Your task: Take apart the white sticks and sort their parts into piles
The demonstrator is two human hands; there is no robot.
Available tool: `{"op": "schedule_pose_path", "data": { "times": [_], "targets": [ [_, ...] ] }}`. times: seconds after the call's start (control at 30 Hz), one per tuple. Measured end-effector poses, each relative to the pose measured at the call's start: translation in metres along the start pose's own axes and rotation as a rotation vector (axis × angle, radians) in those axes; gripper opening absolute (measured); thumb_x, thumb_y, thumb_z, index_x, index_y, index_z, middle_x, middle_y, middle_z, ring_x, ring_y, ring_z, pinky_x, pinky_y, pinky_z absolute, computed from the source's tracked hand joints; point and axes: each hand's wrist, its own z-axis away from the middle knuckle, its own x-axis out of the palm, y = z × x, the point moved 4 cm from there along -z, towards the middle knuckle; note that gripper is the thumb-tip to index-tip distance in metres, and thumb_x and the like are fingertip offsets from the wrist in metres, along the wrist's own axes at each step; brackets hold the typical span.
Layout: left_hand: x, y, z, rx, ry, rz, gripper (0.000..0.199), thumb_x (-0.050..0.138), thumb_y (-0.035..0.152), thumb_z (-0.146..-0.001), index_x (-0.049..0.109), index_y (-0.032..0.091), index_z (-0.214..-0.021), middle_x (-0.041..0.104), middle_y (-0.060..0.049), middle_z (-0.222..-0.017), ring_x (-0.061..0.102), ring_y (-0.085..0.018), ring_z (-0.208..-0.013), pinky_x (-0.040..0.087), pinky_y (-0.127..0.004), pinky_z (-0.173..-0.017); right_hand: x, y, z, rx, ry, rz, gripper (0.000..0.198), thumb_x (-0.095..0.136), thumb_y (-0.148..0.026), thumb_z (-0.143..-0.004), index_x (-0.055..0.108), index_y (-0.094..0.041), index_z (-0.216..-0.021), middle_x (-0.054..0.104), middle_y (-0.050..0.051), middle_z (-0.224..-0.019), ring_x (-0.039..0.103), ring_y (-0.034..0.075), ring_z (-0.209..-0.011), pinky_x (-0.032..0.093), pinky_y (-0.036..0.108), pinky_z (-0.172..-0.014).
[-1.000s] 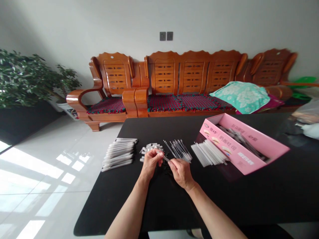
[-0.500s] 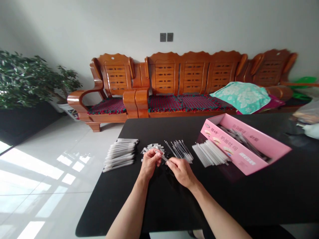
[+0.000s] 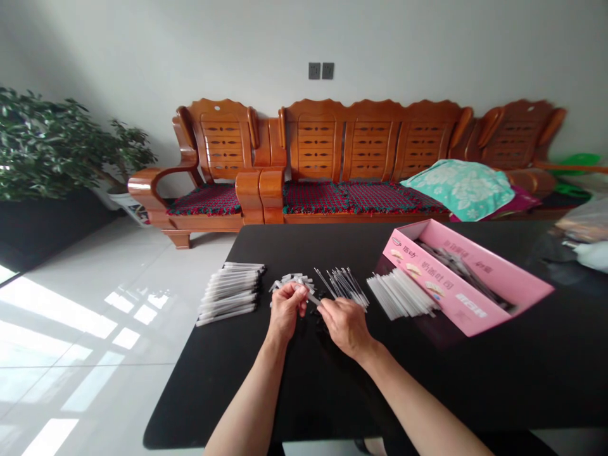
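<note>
Between my two hands runs a translucent white pen barrel point(image 3: 313, 299). The fingers of my left hand point(image 3: 287, 307) pinch its far-left end, and my right hand point(image 3: 346, 323) is closed round its other end. Behind my left hand lies a small heap of short white caps point(image 3: 291, 280), partly covered by the fingers. Thin pen refills point(image 3: 346, 285) with dark shafts fan out just beyond my right hand. Small black parts point(image 3: 321, 323) lie under and between the hands, mostly hidden.
Pens with black ends point(image 3: 230, 294) are stacked at the left of the black table point(image 3: 228, 392). White tubes point(image 3: 401, 294) lie right of the refills, against a pink box point(image 3: 470, 297) holding dark slender items. A wooden sofa point(image 3: 370, 145) stands behind the table.
Both hands stay on the barrel in nearly the same place. My right hand has turned slightly. The whole view has shifted a little.
</note>
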Motion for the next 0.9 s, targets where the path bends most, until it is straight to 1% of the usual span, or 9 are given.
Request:
{"op": "schedule_pose_path", "data": {
  "times": [0.17, 0.23, 0.3, 0.43, 0.5, 0.57, 0.7, 0.8, 0.9],
  "targets": [
    [0.002, 0.001, 0.002, -0.004, -0.086, 0.040, 0.030, 0.077, 0.041, -0.072, 0.065, 0.014, -0.075, 0.050, 0.005, -0.047, 0.038, -0.005, -0.037, 0.027, -0.016, -0.035, 0.011, 0.004, 0.002, 0.412, -0.310, -0.796, 0.042, 0.041, -0.049, -0.094, 0.064, -0.014, -0.087, 0.033, -0.008, -0.046, 0.026, 0.008, -0.040, 0.022, 0.023, -0.044],
    [0.003, 0.001, 0.002, -0.009, -0.089, 0.036, 0.030, 0.077, 0.041, -0.072, 0.065, 0.014, -0.074, 0.049, 0.005, -0.046, 0.037, -0.004, -0.037, 0.026, -0.015, -0.035, 0.011, 0.002, 0.002, 0.441, -0.341, -0.864, 0.043, 0.040, -0.049, -0.094, 0.063, -0.014, -0.086, 0.029, -0.010, -0.044, 0.022, 0.008, -0.038, 0.020, 0.023, -0.042],
    [0.002, 0.001, 0.001, -0.019, -0.079, 0.019, 0.030, 0.077, 0.040, -0.072, 0.064, 0.013, -0.072, 0.048, 0.005, -0.046, 0.036, -0.004, -0.036, 0.026, -0.015, -0.035, 0.005, 0.002, 0.001, 0.324, -0.259, -0.659, 0.041, 0.041, -0.045, -0.095, 0.062, -0.016, -0.078, 0.033, -0.007, -0.046, 0.027, 0.008, -0.041, 0.022, 0.024, -0.046],
    [-0.017, 0.009, -0.006, 0.061, 0.107, 0.084, 0.032, 0.079, 0.039, -0.070, 0.060, 0.013, -0.067, 0.050, 0.005, -0.051, 0.036, -0.003, -0.039, 0.026, -0.014, -0.036, -0.009, 0.003, 0.009, -0.070, -0.027, 0.092, 0.032, 0.043, -0.028, -0.097, 0.061, -0.017, -0.073, 0.052, 0.001, -0.058, 0.044, 0.013, -0.057, 0.027, 0.028, -0.059],
    [-0.025, 0.013, -0.008, 0.113, 0.178, 0.113, 0.032, 0.079, 0.039, -0.070, 0.059, 0.014, -0.068, 0.053, 0.005, -0.056, 0.038, -0.002, -0.042, 0.028, -0.013, -0.038, -0.013, 0.012, 0.018, -0.145, 0.078, 0.320, 0.030, 0.042, -0.023, -0.098, 0.062, -0.017, -0.077, 0.055, 0.003, -0.059, 0.047, 0.015, -0.060, 0.028, 0.029, -0.062],
    [-0.023, 0.012, -0.007, 0.109, 0.144, 0.057, 0.031, 0.076, 0.039, -0.073, 0.058, 0.014, -0.068, 0.054, 0.004, -0.056, 0.041, -0.004, -0.043, 0.030, -0.014, -0.038, -0.021, 0.029, 0.026, -0.103, 0.189, 0.433, 0.028, 0.043, -0.023, -0.098, 0.063, -0.017, -0.079, 0.057, 0.003, -0.060, 0.049, 0.016, -0.061, 0.029, 0.030, -0.063],
    [-0.006, 0.003, -0.003, 0.088, 0.040, -0.182, 0.031, 0.071, 0.042, -0.078, 0.060, 0.014, -0.070, 0.055, 0.004, -0.054, 0.044, -0.006, -0.042, 0.034, -0.016, -0.040, -0.047, 0.079, 0.038, 0.069, 0.353, 0.603, 0.026, 0.044, -0.028, -0.098, 0.065, -0.018, -0.089, 0.060, 0.005, -0.068, 0.052, 0.019, -0.068, 0.032, 0.031, -0.067],
    [-0.001, -0.002, -0.002, 0.066, 0.024, -0.363, 0.032, 0.069, 0.045, -0.079, 0.063, 0.014, -0.074, 0.055, 0.003, -0.051, 0.044, -0.007, -0.040, 0.034, -0.017, -0.039, -0.066, 0.118, 0.042, 0.165, 0.385, 0.776, 0.027, 0.045, -0.028, -0.096, 0.066, -0.017, -0.083, 0.056, 0.006, -0.065, 0.049, 0.020, -0.067, 0.032, 0.032, -0.068],
    [-0.005, -0.002, -0.002, 0.069, 0.066, -0.528, 0.031, 0.067, 0.046, -0.080, 0.067, 0.015, -0.086, 0.057, 0.003, -0.051, 0.047, -0.009, -0.038, 0.035, -0.018, -0.038, -0.078, 0.145, 0.046, 0.214, 0.368, 0.906, 0.024, 0.050, -0.028, -0.091, 0.065, -0.017, -0.076, 0.055, 0.007, -0.065, 0.047, 0.021, -0.068, 0.031, 0.033, -0.069]
  ]
}}
